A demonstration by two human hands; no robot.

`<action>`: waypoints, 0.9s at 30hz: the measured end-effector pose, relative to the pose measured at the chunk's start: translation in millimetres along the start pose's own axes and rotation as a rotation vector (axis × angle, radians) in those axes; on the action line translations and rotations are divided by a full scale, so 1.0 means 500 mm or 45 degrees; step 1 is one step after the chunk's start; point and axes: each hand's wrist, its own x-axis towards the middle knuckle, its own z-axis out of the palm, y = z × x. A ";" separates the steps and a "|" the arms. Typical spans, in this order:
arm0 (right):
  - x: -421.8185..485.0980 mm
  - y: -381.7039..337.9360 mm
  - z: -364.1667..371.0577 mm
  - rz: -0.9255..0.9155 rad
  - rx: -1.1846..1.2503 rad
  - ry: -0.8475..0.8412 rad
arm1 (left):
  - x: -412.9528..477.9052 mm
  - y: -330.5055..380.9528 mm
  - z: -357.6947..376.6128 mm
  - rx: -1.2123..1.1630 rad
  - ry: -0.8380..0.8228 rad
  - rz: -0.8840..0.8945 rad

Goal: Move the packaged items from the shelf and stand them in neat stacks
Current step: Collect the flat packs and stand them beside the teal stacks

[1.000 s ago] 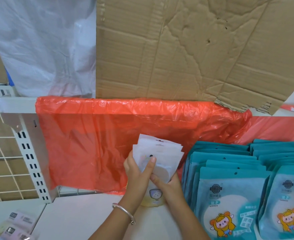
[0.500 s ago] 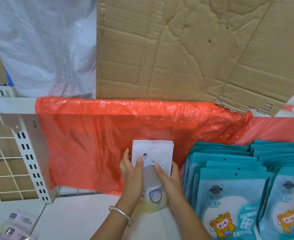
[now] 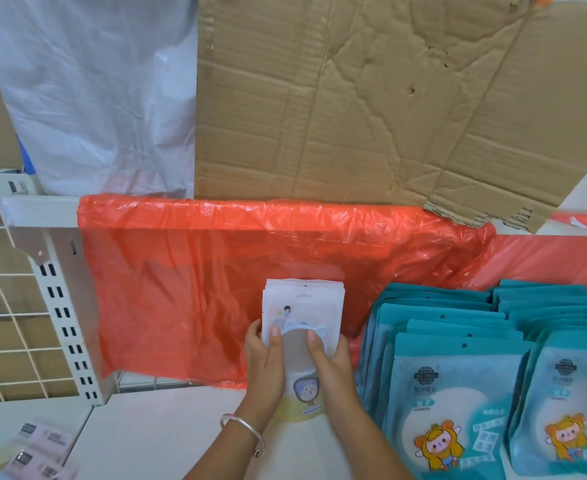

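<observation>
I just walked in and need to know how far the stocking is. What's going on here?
A person grips a bundle of white packets between the left hand and right hand, thumbs across its front, holding it upright with its bottom seemingly on the white shelf. It stands before the red plastic sheet, just left of the teal packets that already stand in rows. A few pale packets lie loose at lower left.

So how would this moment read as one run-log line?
step: white packets held upright | left hand: grips left side | right hand: grips right side | teal packets: stacked to the right
</observation>
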 end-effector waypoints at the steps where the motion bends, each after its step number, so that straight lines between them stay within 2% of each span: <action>1: -0.002 -0.002 0.001 0.000 -0.023 -0.007 | 0.001 -0.008 -0.004 0.000 0.009 -0.023; 9: -0.038 0.019 0.001 0.020 -0.144 0.026 | -0.020 0.000 -0.046 0.117 -0.046 -0.068; 16: -0.094 0.024 -0.001 0.060 -0.471 0.167 | -0.061 -0.003 -0.074 0.102 -0.024 -0.107; 22: -0.172 0.033 0.025 0.037 -0.503 0.331 | -0.112 0.003 -0.124 0.123 0.001 -0.162; 27: -0.230 0.051 0.106 0.115 -0.330 0.153 | -0.152 0.023 -0.253 0.122 0.162 -0.207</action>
